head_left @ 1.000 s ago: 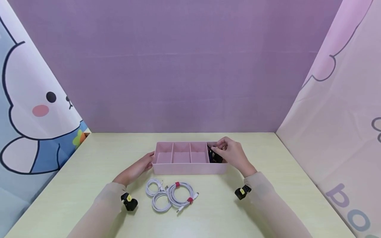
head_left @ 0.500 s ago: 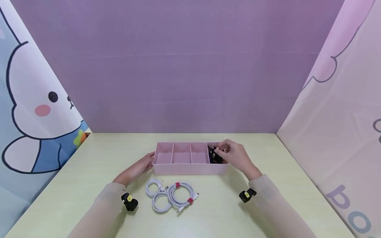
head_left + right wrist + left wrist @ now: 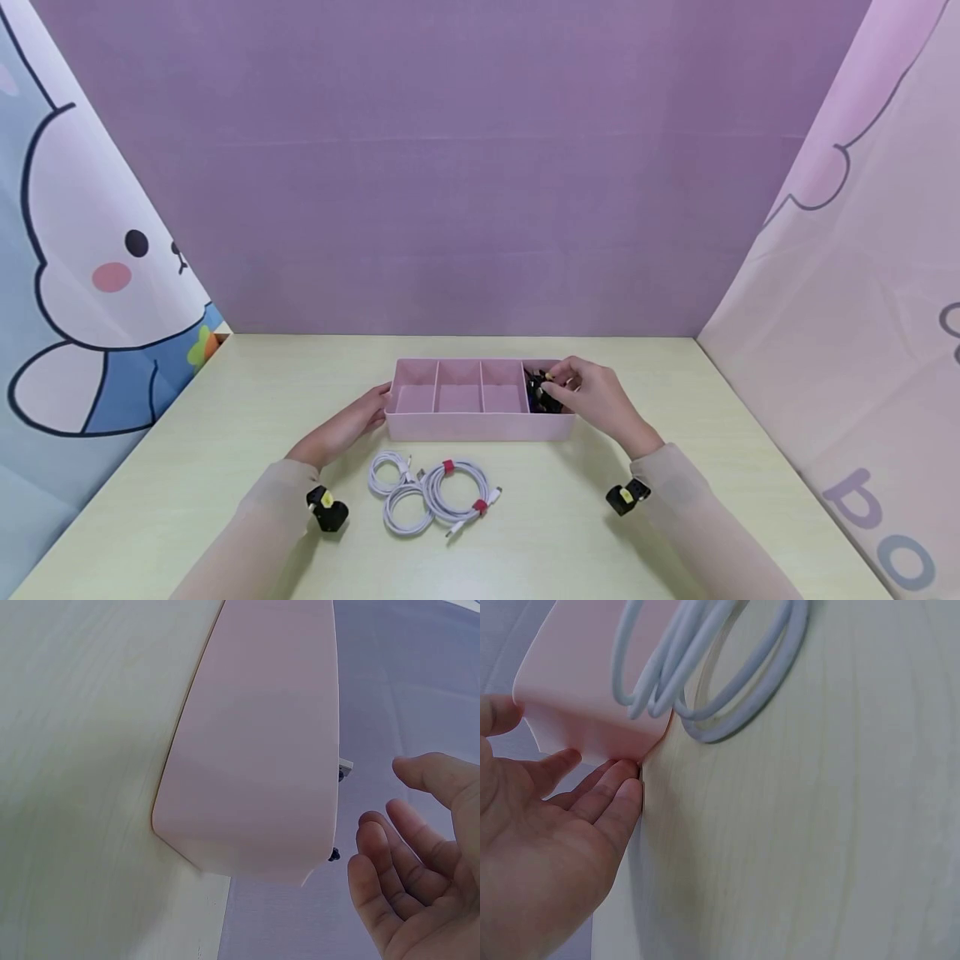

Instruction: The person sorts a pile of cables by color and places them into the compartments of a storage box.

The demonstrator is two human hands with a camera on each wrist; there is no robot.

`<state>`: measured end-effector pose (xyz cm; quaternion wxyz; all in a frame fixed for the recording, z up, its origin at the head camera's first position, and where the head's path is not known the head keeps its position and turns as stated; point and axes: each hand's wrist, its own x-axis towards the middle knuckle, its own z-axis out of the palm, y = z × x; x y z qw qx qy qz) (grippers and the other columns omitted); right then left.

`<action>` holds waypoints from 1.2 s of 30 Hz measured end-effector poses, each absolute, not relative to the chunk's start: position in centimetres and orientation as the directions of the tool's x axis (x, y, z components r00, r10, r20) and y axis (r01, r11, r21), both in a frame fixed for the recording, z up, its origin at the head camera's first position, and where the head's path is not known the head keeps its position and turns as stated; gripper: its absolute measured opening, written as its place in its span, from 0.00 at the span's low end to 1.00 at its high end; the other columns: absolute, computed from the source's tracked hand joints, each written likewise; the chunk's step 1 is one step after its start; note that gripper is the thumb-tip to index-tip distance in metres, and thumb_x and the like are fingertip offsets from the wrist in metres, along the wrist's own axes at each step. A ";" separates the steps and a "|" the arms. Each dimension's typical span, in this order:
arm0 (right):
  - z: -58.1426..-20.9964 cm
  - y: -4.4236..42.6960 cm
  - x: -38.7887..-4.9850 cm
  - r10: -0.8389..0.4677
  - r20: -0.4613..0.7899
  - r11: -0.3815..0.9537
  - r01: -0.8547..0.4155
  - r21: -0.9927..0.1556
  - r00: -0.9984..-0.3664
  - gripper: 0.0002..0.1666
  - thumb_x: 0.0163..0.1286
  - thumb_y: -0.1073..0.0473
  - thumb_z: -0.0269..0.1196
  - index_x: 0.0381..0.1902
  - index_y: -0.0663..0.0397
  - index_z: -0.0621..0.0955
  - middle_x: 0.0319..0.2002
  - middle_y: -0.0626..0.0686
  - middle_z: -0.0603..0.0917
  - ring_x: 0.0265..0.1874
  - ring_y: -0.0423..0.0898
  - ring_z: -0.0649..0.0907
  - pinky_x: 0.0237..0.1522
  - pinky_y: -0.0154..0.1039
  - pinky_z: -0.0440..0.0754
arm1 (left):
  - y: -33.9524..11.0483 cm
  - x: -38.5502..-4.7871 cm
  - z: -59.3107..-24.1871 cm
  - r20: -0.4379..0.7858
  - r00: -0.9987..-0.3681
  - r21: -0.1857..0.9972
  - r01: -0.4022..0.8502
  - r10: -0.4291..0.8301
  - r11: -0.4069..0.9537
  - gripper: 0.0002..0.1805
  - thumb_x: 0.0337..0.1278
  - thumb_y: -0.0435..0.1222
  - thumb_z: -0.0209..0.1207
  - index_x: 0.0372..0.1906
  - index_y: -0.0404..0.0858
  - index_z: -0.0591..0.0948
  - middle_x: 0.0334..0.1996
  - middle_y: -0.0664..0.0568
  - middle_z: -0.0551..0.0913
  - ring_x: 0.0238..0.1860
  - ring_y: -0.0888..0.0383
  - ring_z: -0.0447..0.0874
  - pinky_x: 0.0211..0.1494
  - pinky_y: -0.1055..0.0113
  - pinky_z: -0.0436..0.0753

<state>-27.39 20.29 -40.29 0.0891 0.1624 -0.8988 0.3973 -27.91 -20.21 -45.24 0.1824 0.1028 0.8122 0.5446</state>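
Note:
A pink box (image 3: 480,427) with several compartments sits across the table. Its rightmost compartment holds a jumble of thin black items (image 3: 538,392), too small to tell apart; small tips (image 3: 344,766) poke above the rim in the right wrist view. My left hand (image 3: 358,425) rests its fingertips against the box's left end, as the left wrist view shows close up. Over the right compartment hovers my right hand (image 3: 596,400), thumb apart from loosely bent fingers and nothing between them in the right wrist view.
In front of the box lie coiled white cables: a larger coil (image 3: 459,510) with red ties and smaller coils (image 3: 405,510) to its left. A purple panel (image 3: 465,208) stands behind the table (image 3: 750,467), with printed cloths at both sides.
My right hand has moved slightly right and toward me, its fingers now farther from the black items, more of which show. My left hand, the box and the white cables look unmoved.

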 end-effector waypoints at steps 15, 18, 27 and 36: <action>-40.0 19.2 -26.6 -0.265 0.302 0.637 -0.401 -0.659 -0.916 0.09 0.67 0.54 0.70 0.40 0.52 0.84 0.34 0.44 0.85 0.31 0.40 0.82 0.34 0.37 0.84 | -20.1 -27.7 -44.9 -0.173 -0.910 0.925 -0.019 0.377 0.379 0.37 0.81 0.54 0.34 0.81 0.39 0.46 0.79 0.39 0.47 0.77 0.40 0.50 0.78 0.50 0.54; -39.9 18.9 -26.4 -0.275 0.305 0.635 -0.411 -0.655 -0.912 0.08 0.66 0.55 0.71 0.39 0.51 0.84 0.33 0.43 0.85 0.30 0.40 0.82 0.33 0.36 0.84 | -20.2 -27.7 -44.9 -0.175 -0.911 0.923 -0.020 0.374 0.384 0.37 0.81 0.55 0.34 0.81 0.39 0.46 0.79 0.39 0.47 0.77 0.40 0.50 0.78 0.50 0.54; -40.1 18.4 -26.0 -0.344 0.327 0.599 -0.474 -0.646 -0.880 0.06 0.65 0.59 0.71 0.38 0.52 0.84 0.31 0.43 0.85 0.28 0.39 0.82 0.32 0.34 0.84 | -20.3 -27.7 -45.0 -0.186 -0.913 0.914 -0.026 0.362 0.404 0.37 0.80 0.55 0.34 0.81 0.39 0.46 0.80 0.41 0.47 0.77 0.42 0.51 0.78 0.51 0.54; -40.7 18.2 -25.6 -0.413 0.309 0.551 -0.505 -0.664 -0.857 0.04 0.66 0.62 0.70 0.38 0.53 0.84 0.31 0.44 0.84 0.30 0.40 0.82 0.33 0.35 0.85 | -20.3 -27.7 -45.1 -0.168 -0.910 0.923 -0.010 0.379 0.384 0.37 0.81 0.54 0.34 0.81 0.39 0.46 0.79 0.40 0.47 0.77 0.40 0.50 0.78 0.50 0.54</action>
